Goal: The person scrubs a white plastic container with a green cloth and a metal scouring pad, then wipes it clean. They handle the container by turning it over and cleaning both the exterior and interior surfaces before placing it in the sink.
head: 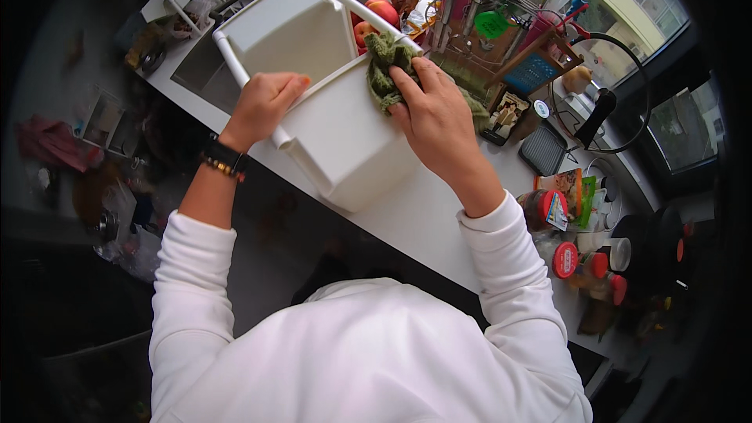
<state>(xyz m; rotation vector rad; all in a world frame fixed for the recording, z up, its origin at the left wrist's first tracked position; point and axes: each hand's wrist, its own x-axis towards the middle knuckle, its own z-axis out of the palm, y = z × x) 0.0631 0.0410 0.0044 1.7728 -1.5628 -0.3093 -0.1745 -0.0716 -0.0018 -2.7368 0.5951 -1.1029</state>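
Note:
A white plastic storage bin [352, 135] rests tilted on the white countertop [411, 229], its open top facing away from me. My left hand [267, 103] is closed over the bin's near left rim, with the thumb lying along the edge. In my right hand [432, 111] is a bunched green cloth [385, 67], pressed against the bin's right rim corner. Part of the cloth trails out to the right behind my fingers. The bin's underside and far right side are hidden.
Peaches [382, 12] sit close behind the bin. A wire rack [470, 17] holds knives and utensils at the back right. A phone [506, 114] leans near it. Red-lidded jars [565, 259] stand along the right. A sink [202, 70] lies left of the bin.

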